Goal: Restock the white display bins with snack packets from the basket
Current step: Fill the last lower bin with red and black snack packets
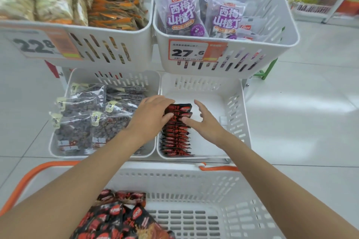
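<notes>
Here, head view. The lower-right white bin [213, 91] held one row of red-and-black packets [175, 138], stood on edge along the bin's left wall and running from its near edge toward the middle. The left hand [153, 115] gripped the far end of that row, fingers curled over the packet tops and thumb against the faces. The right hand [206, 123] lay just beside it with fingers spread and straight above the bin floor, thumb tip touching the same far packets, holding nothing.

The lower-left bin [79, 76] stood alongside, carrying clear bags of dark snacks [77, 122]. The basket [174, 182] was nearest the camera, white with an orange handle [48, 166]. Loose packets [116, 217] of the same red-and-black print were heaped in its near-left corner.

On the upper tier, the right bin [165, 58] held purple packets [180, 15], with a price tag [188, 51] reading 27.6 on its front edge. The left bin [139, 48] held orange-striped packs [116, 6]; its blurred tag [33, 44] read 22.8.
</notes>
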The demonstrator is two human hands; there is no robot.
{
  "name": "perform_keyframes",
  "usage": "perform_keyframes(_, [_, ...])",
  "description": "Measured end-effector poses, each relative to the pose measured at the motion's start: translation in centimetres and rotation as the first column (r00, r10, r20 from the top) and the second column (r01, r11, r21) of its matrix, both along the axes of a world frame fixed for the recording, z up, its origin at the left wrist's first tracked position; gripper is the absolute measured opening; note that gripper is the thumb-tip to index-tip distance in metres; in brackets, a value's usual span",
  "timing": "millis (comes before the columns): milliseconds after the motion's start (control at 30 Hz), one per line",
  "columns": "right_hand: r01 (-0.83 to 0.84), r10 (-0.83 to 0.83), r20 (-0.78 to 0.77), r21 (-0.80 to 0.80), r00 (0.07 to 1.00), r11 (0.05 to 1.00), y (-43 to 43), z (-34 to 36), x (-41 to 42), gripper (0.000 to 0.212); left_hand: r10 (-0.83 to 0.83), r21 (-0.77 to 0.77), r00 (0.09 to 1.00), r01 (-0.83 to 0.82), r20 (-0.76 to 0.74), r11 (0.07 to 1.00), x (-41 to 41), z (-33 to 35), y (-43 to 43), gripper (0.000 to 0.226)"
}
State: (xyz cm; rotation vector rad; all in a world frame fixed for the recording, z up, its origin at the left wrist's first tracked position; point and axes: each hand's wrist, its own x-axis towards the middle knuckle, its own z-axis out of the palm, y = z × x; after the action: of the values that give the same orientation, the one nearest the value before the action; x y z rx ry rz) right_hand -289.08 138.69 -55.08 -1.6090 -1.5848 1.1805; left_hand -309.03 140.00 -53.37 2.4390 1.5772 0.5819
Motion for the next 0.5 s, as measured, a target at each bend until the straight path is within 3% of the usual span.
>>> perform_keyframes(67, [0.009,-0.018,0.079,0.114,0.997,0.993,-2.6,1.2,0.0,0.075,0.037,-0.015,0.996,-0.036,0.077,0.999,0.1,1.2,-1.9,0.037])
perform_keyframes(167, [0.070,-0.083,0.033,0.298,0.996,0.952,-8.1,3.7,-0.6,0.045,0.077,-0.020,0.968,-0.075,0.239,0.997,0.1,2.1,-6.0,0.029])
perform_keyframes(267, [0.066,-0.104,0.082,0.377,0.991,0.924,-14.4,4.0,-1.0,0.025,0.057,-0.087,0.960,-0.035,0.274,0.996,0.0,2.1,-11.4,0.025])
perform_keyframes(333, [-0.007,-0.042,0.190,0.250,0.981,0.968,-18.0,1.9,-0.9,0.017,0.077,-0.201,0.954,-0.018,0.290,0.979,-0.4,1.4,-15.0,0.024])
perform_keyframes(400, [-0.166,0.167,0.300,-0.031,0.939,0.986,-20.9,-1.8,-0.5,0.021,0.112,-0.322,0.952,-0.014,0.287,0.947,-1.4,0.0,-18.2,0.023])
perform_keyframes(433, [-0.256,0.313,0.362,-0.199,0.878,0.946,-22.1,-3.8,-0.2,0.032,0.131,-0.382,0.954,-0.020,0.268,0.924,-2.1,-0.7,-19.7,0.025])
perform_keyframes(500, [-0.315,0.556,0.380,-0.534,0.739,0.784,-24.8,-7.8,0.1,0.073,0.163,-0.496,0.960,-0.029,0.229,0.868,-3.6,-2.0,-22.2,0.028])
